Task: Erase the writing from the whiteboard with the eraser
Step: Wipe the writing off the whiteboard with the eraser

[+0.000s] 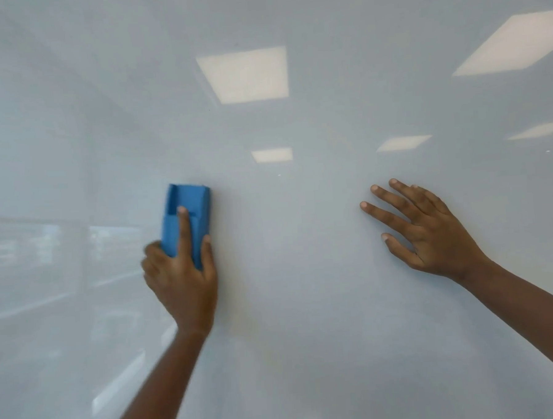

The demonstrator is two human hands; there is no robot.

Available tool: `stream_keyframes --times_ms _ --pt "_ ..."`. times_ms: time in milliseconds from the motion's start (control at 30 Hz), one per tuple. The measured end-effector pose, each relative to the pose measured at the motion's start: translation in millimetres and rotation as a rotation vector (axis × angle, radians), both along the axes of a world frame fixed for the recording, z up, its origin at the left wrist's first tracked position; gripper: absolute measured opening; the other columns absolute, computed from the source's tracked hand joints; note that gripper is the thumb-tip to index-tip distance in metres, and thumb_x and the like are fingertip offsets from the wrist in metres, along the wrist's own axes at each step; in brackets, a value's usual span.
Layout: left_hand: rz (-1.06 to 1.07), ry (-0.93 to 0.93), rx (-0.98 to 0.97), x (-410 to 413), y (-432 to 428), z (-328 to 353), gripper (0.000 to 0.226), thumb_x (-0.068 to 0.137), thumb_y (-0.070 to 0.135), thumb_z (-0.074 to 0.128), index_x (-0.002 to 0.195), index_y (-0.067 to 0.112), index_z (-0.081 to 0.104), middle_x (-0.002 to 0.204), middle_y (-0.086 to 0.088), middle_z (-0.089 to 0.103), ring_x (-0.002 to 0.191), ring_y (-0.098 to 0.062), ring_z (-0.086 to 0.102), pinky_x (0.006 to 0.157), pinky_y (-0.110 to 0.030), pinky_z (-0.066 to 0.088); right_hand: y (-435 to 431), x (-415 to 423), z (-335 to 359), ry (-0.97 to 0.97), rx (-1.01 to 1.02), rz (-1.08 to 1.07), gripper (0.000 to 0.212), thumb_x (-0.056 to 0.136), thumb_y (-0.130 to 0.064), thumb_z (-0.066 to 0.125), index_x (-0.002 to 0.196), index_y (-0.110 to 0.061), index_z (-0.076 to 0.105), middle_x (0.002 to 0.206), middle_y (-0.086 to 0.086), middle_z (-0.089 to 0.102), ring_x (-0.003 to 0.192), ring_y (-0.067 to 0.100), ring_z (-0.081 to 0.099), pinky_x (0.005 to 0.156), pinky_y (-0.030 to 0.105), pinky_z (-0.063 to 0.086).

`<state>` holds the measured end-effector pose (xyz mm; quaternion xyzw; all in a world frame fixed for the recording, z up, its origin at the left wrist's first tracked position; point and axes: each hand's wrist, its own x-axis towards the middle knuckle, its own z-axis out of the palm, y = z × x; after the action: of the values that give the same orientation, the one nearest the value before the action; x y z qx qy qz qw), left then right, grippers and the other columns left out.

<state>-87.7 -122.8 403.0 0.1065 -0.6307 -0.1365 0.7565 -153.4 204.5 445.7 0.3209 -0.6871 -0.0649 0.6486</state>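
The blue eraser (186, 222) stands upright against the whiteboard (305, 304), left of the middle of the view, its long side running up and down. The left hand (181, 275) grips its lower half: the thumb lies along the right edge, the forefinger stretches up the grooved back, and the other fingers curl round the left edge. Well apart to the right, the right hand (427, 230) has its fingers spread and straight, their tips at or close to the board, holding nothing. The glossy surface mirrors pale square ceiling lights (245, 74) above both hands, and no writing shows on it.
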Motion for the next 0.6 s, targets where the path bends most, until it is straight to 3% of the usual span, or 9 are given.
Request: stream_keyframes --times_ms 100,200,300,367,467,600 --pt "-0.011 -0.101 -0.294 -3.3 34.7 -52.6 0.048 0.084 0.033 0.045 0.13 0.022 0.045 0.092 -0.025 0.053 0.078 -0.036 0.05 0.067 -0.04 0.046 -0.7 1.1 -0.5 -0.006 0.001 -0.012 0.048 0.09 -0.032 0.035 0.134 -0.02 0.048 0.143 0.005 0.042 0.135 0.023 0.03 0.112 0.032 0.016" --pt "-0.016 -0.18 -0.649 -6.5 52.1 -85.1 0.037 0.091 0.036 0.038 0.128 0.031 0.041 0.1 -0.014 0.042 0.082 -0.028 0.042 0.069 -0.036 0.035 -1.1 2.2 -0.3 -0.022 0.007 -0.018 0.048 0.09 -0.032 0.035 0.134 -0.019 0.049 0.143 0.006 0.043 0.135 0.023 0.03 0.114 0.029 0.013" --pt "0.012 -0.202 -0.797 -5.3 41.0 -70.0 0.034 0.095 0.039 0.03 0.127 0.035 0.042 0.102 -0.011 0.04 0.081 -0.025 0.042 0.068 -0.034 0.033 -0.7 2.9 0.8 -0.03 0.015 -0.019 0.049 0.094 -0.035 0.028 0.134 -0.017 0.05 0.143 0.008 0.043 0.135 0.024 0.03 0.116 0.025 0.007" --pt "0.036 -0.176 -0.714 -2.3 30.0 -44.8 0.035 0.095 0.04 0.031 0.127 0.033 0.042 0.104 -0.015 0.042 0.082 -0.029 0.045 0.069 -0.038 0.036 -0.6 1.7 1.0 -0.031 0.017 -0.02 0.048 0.094 -0.035 0.028 0.135 -0.018 0.048 0.144 0.006 0.041 0.135 0.024 0.03 0.116 0.026 0.008" --pt "0.057 -0.115 -0.393 3.2 16.2 4.6 0.042 0.087 0.032 0.048 0.129 0.024 0.05 0.098 -0.027 0.055 0.079 -0.037 0.056 0.068 -0.039 0.047 -0.7 0.1 0.7 -0.022 0.02 -0.013 0.049 0.095 -0.036 0.025 0.135 -0.019 0.047 0.145 0.005 0.038 0.136 0.024 0.029 0.115 0.03 0.013" --pt "-0.027 -0.073 -0.136 2.4 12.3 48.7 0.048 0.089 0.022 0.058 0.134 0.02 0.046 0.105 -0.031 0.053 0.087 -0.043 0.052 0.075 -0.048 0.045 -0.1 -1.2 0.0 -0.011 0.018 -0.003 0.048 0.092 -0.032 0.033 0.135 -0.019 0.047 0.144 0.006 0.04 0.136 0.023 0.029 0.113 0.033 0.015"
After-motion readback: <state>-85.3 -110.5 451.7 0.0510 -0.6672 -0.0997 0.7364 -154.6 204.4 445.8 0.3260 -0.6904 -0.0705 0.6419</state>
